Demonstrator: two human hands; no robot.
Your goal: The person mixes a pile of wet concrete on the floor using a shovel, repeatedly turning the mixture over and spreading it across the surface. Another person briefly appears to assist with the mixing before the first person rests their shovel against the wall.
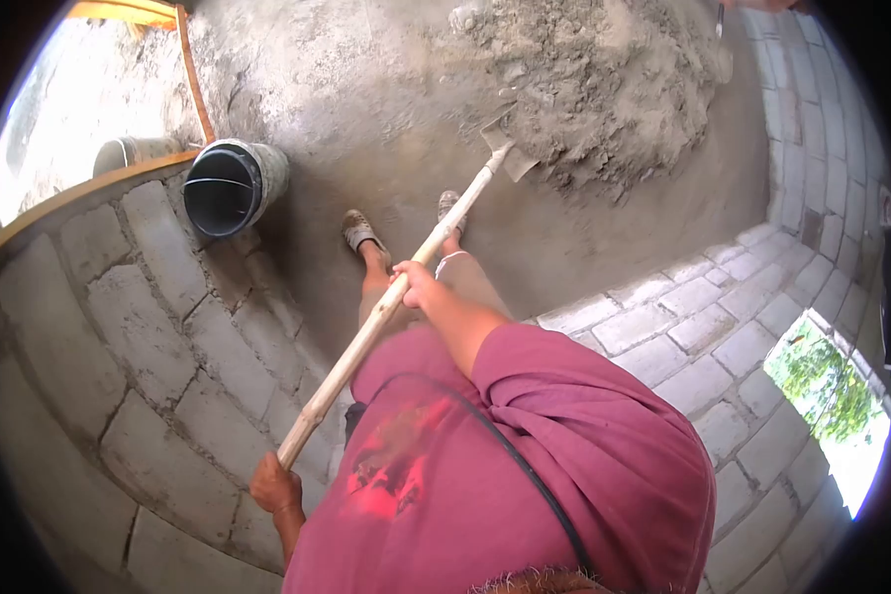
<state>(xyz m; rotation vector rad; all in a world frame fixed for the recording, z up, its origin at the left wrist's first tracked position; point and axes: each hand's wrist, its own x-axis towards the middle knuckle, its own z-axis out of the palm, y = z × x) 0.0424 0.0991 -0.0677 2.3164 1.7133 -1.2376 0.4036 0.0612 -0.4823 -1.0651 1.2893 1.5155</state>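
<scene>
Both my hands grip the long wooden handle of a shovel (361, 342), which runs diagonally across my body. My left hand (276, 483) is closed round the rear end of the handle, low at the left. Farther up, near my thighs, my right hand (416, 284) wraps around the shaft. The metal blade (518, 161) meets the near edge of a grey heap of sand or mortar mix (614, 89); its front part is hidden in the heap. My feet in light shoes (359, 230) stand on the floor just short of it.
A black bucket (223, 193) stands left of my feet by a low block wall (148, 327). Beyond the wall is another bucket (129, 153). Block walls (698, 307) also rise behind and right, with a window opening (830, 396). A thin object (720, 22) shows past the heap.
</scene>
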